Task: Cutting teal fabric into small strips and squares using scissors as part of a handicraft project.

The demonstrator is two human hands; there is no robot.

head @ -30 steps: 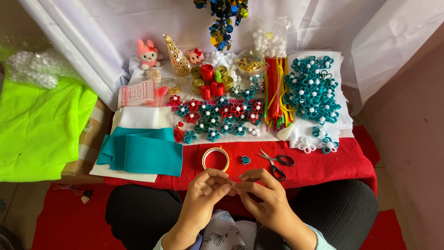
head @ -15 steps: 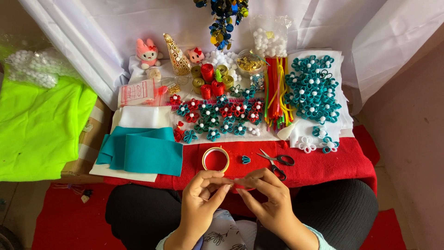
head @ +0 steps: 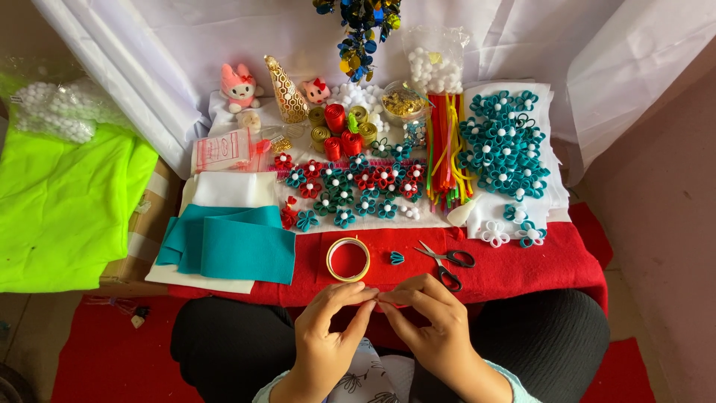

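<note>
Looking down from the head camera, the view shows a low table under a red cloth crowded with craft supplies. Containers first: a clear plastic bag at the back holds white pom-poms; a clear round tub beside it holds small gold pieces; a second clear bag at far left, on the neon green fabric, also holds white balls. A flat clear packet with pink print lies left of centre; its contents cannot be made out. Loose items include red and gold ribbon rolls, rows of red and teal felt flowers, a heap of teal flowers, pipe cleaners, folded teal felt, a roll of tape, a single teal petal and scissors. Compared with half a second before, the table layout is unchanged and both hands remain at the near table edge, fingertips together, with only slight finger shifts. Pose: the left hand and right hand rise from the lap with palms angled inward and meet at the fingertips. Thumb and forefinger of each hand are narrowed into a pinch on a small red piece, held between the hands just below the tape roll, largely hidden by the fingers.
</note>
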